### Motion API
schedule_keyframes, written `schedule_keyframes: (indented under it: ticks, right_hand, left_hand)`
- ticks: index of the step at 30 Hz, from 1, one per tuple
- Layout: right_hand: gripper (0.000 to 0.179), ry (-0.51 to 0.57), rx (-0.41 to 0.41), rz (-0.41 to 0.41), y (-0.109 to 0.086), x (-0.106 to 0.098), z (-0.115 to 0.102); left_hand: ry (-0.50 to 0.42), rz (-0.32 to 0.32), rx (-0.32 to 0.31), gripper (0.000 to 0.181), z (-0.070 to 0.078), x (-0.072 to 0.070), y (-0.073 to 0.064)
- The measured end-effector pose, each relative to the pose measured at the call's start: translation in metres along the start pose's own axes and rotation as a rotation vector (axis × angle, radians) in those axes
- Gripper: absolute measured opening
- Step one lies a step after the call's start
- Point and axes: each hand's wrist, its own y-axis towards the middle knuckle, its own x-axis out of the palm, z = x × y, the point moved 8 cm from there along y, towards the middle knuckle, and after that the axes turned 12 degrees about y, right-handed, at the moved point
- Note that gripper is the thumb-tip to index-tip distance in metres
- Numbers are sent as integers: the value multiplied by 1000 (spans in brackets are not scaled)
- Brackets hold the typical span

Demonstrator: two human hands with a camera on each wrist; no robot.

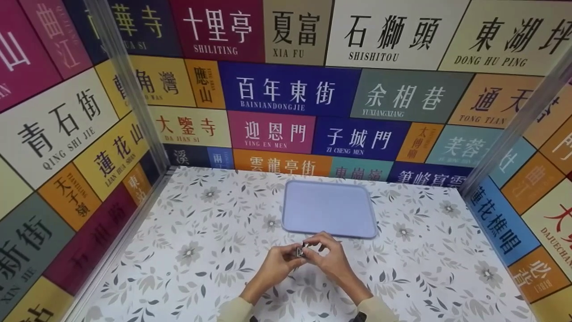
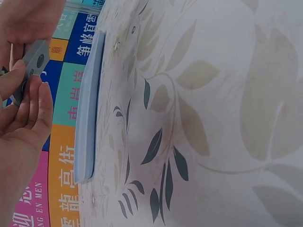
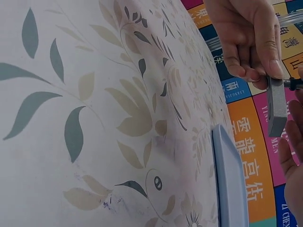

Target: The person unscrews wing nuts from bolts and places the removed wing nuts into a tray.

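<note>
Both hands meet over the table, just in front of the lilac tray [image 1: 328, 208]. Between them is a small grey metal block [image 3: 278, 111] with a dark fitting [image 3: 294, 84] sticking out of one side. My left hand [image 1: 279, 264] pinches one end of the block, the thumb lying against its edge in the right wrist view. Thumb and forefinger of my right hand [image 1: 330, 259] grip the piece from the other side, by the dark fitting. A round dark spot shows on the block's [image 2: 37, 61] face in the left wrist view. Fingers hide part of it.
A white tablecloth [image 1: 187, 286] with grey leaves and flowers covers the table. Walls of coloured sign panels [image 1: 290, 89] stand behind it and at both sides. Clear upright corner strips [image 1: 134, 85] join these walls. The tray's raised rim faces the hands.
</note>
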Motion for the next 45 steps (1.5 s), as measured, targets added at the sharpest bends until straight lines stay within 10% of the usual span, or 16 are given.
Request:
schedule_keyframes:
  ticks: [27,36,45]
  right_hand:
    - [24,44,-26,-119,2,6,-6]
    - [23,25,-77,-58,3,2,-8]
    - [6,40,52,44,0,-3,1]
  left_hand:
    - [-43,-37,14,37,2,1,-3]
    - [-13,-19,29,35,5,-2,-1]
    - [-21,0,4,29,1,-3,0]
